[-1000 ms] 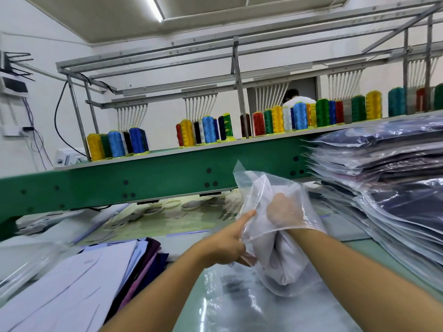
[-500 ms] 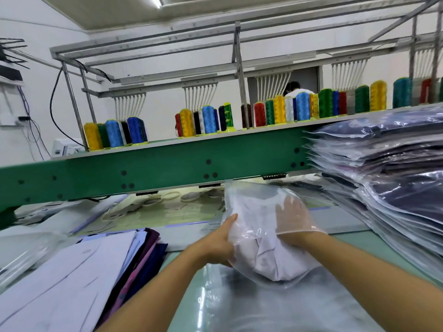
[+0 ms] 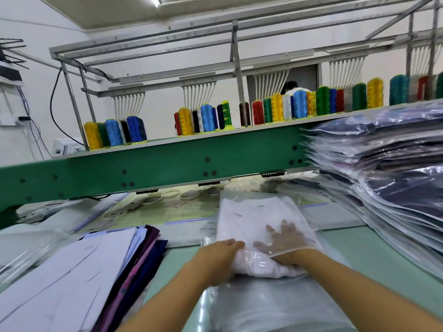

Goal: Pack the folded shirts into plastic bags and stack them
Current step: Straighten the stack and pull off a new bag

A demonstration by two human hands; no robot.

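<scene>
folded shirts (image 3: 79,279) lie in a slanting pile at the left of the worktop (image 3: 354,248), white on top, purple and navy beneath. just right of them the left hand (image 3: 215,258) curls round the near mouth of the plastic bag (image 3: 239,200), pinching film and bunched cloth together. the white shirt (image 3: 242,226) lies inside that bag at the middle of the worktop, mostly in, with its near end rumpled at the opening. the right hand (image 3: 285,238) is inside the bag, fingers spread flat on the cloth and gripping nothing. at the far right stands the tall stack of packed bags (image 3: 383,188).

to do this well, i think the left hand should keep the mouth taut while the flat palm eases the shirt into the far corners. smoothing rather than shoving keeps the fold square. the rumpled end then wants tucking in, and the palm should slide out without dragging cloth.

nothing can be read: small marks on the shirt and a pale print on the film are too small, and the thread spools (image 3: 206,118) show no labels.
</scene>
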